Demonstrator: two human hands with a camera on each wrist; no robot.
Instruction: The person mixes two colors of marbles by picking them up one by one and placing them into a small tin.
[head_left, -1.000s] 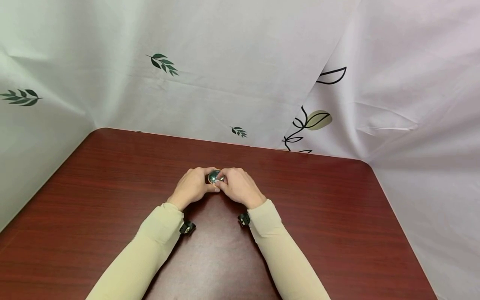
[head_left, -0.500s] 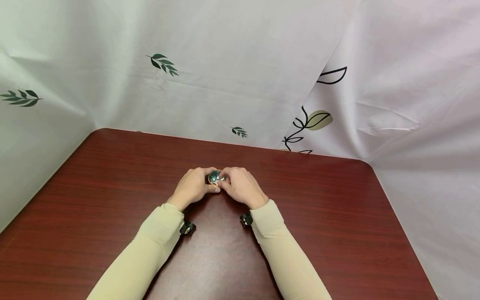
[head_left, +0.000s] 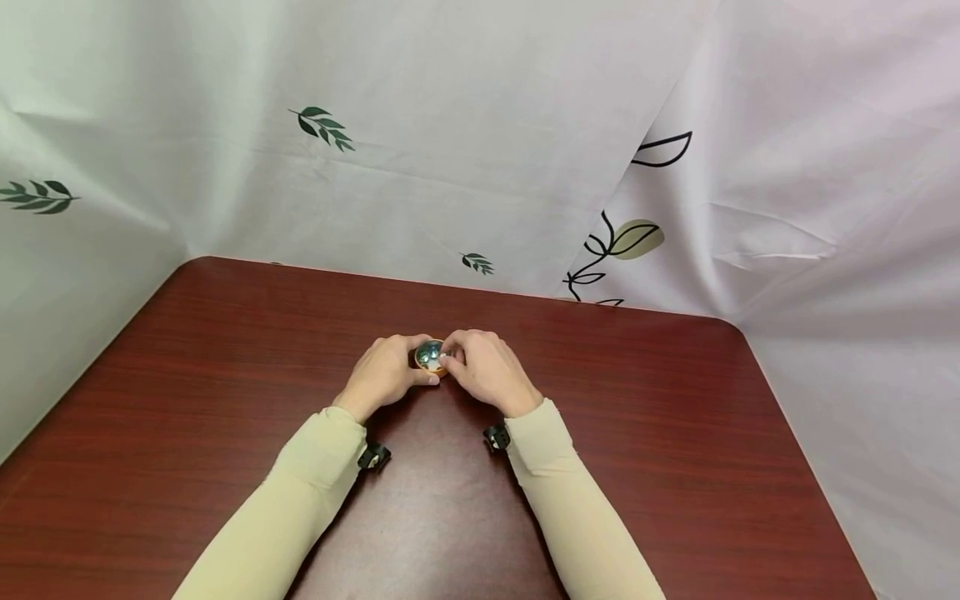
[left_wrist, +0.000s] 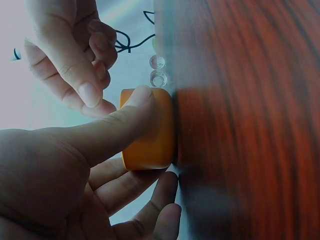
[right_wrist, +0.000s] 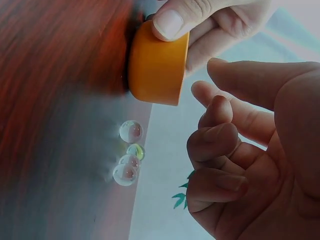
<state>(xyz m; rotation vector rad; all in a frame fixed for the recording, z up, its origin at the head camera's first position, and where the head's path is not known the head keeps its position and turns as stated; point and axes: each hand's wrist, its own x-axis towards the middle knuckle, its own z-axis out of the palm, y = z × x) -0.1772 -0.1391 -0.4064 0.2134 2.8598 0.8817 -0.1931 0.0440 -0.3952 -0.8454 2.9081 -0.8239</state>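
A small orange cup [right_wrist: 157,70] stands upright on the table. My left hand [head_left: 382,371] grips it from the left, its thumb [left_wrist: 137,100] pressed on the near side. Several shiny round pieces, bluish-green and clear, show inside the cup in the head view. Over the right part of the rim is my right hand [head_left: 486,371], fingers curled and thumb apart from the index finger in the right wrist view. No object shows between those fingertips. Beside the cup, several clear glass marbles [right_wrist: 131,131] lie on the table beneath the right hand, which hides them in the head view.
The dark red wooden table [head_left: 637,433] reaches to a pale cloth backdrop [head_left: 450,125] with leaf prints, which stands along its back and both sides. A small black device [head_left: 374,456] is on the left wrist and another black device [head_left: 496,438] on the right.
My right hand has drifted slightly right, away from the cup's middle, so more of the opening and its shiny contents show. The left hand and cup stay almost in place.
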